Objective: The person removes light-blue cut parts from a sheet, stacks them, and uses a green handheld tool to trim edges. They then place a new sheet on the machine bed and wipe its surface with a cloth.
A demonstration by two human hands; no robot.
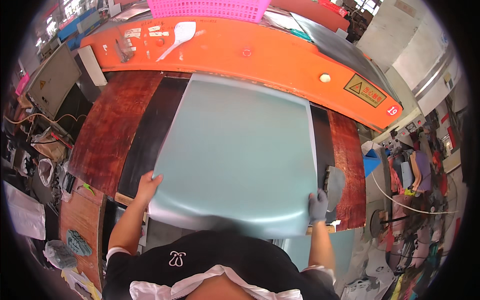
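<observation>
A large pale blue-green sheet (240,150) lies over the dark middle of the table, its far end reaching under the orange machine beam (280,60). Its near edge hangs over the table's front, curving down close to my body. My bare left hand (149,186) grips the sheet's left edge, thumb on top and fingers hidden beneath. At the right edge my right hand (318,205), in a grey glove, pinches the sheet near its front corner. Just beyond the right hand, a small grey flat piece (334,186) rests on the table.
Reddish-brown boards (117,120) flank the dark strip. A pink basket (210,9) stands on top of the beam. On the left is a small wooden side table (82,215) with grey-green pieces (78,242). Coloured sheet scraps (417,170) hang at the right beside a pale hose (400,202).
</observation>
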